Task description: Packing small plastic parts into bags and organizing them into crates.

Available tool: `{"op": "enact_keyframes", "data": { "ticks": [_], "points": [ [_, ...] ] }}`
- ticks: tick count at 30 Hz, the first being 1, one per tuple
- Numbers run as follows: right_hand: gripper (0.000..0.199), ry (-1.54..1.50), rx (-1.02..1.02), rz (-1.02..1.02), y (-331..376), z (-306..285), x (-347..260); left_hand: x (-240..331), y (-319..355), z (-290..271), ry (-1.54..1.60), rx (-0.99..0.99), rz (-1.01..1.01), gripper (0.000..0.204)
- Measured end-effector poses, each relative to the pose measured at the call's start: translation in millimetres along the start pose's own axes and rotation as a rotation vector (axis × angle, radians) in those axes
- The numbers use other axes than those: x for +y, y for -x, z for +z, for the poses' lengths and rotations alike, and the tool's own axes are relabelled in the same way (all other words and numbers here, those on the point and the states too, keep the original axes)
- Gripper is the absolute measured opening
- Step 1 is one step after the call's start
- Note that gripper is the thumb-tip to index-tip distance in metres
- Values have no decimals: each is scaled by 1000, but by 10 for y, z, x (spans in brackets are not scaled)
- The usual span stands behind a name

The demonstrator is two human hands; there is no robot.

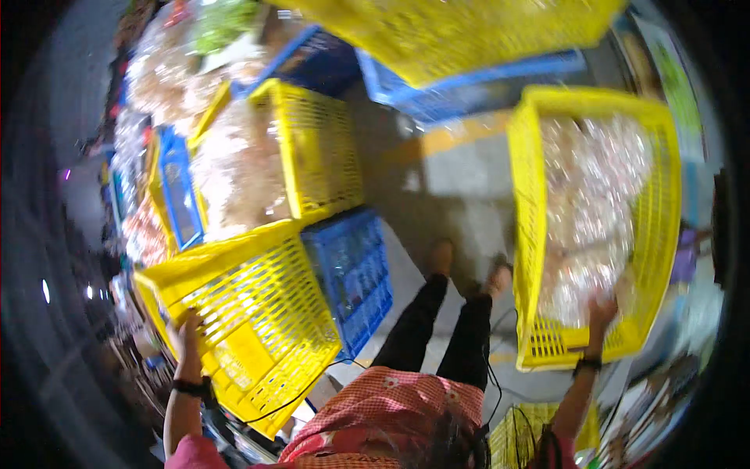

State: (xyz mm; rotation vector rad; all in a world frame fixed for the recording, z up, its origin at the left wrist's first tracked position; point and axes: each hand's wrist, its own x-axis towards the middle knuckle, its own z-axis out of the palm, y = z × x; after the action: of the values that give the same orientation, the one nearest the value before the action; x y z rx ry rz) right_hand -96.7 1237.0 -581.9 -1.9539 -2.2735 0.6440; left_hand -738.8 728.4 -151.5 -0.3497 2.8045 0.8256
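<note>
At the lower left, my left hand [186,334] is closed over the edge of a tilted yellow plastic crate [262,305]. Through its slotted side little of the contents shows. My right hand [602,314] reaches into another yellow crate [527,234] on the right, its fingers closed at the near end of a heap of shiny clear plastic bags [594,203]. The hand is somewhat blurred, and what lies inside the bags is too blurred to name.
A blue crate [351,273] stands beside the tilted one. Beyond it, a yellow crate [320,148] adjoins more clear bags [238,168]. Another yellow crate [469,39] is at the top, over a blue crate [476,82]. Cables hang near my legs; grey floor [461,168] lies between the crates.
</note>
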Motion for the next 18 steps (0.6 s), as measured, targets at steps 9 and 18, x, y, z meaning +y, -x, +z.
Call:
{"op": "enact_keyframes", "data": {
  "ticks": [9, 18],
  "points": [
    [46, -552, -349, -262, 335, -1585, -4209, -114, 43, 18, 23, 71, -26, 20],
    [47, -1062, -1058, -399, 638, -440, -7607, -176, 127, 50, -185, 114, 176, 31]
  ]
}}
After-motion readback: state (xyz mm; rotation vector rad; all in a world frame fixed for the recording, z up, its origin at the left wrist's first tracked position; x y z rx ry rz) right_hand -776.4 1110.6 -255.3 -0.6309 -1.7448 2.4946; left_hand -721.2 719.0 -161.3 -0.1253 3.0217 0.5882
